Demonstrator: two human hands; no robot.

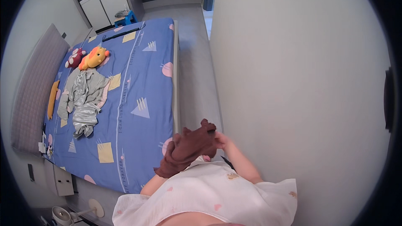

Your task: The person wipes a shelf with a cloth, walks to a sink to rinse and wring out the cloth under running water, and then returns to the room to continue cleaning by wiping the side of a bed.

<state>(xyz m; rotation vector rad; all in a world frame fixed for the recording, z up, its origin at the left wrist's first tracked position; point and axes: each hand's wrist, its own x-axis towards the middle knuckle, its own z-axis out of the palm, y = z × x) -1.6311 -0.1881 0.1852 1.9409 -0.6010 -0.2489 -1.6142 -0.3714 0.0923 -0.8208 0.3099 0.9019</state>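
A crumpled dark brown garment is held up in front of my body, beside the bed's near right edge. At its right end, my right hand has its fingers closed on the cloth. My left forearm comes up from below toward the garment's left end, but the cloth hides my left hand and its fingers. Grey clothes, part of them shiny, lie loosely on the bed, away from both hands.
A plain wall rises close on my right, with a narrow strip of floor between it and the bed. A yellow plush toy and a dark red one lie near the headboard. A fan stands lower left.
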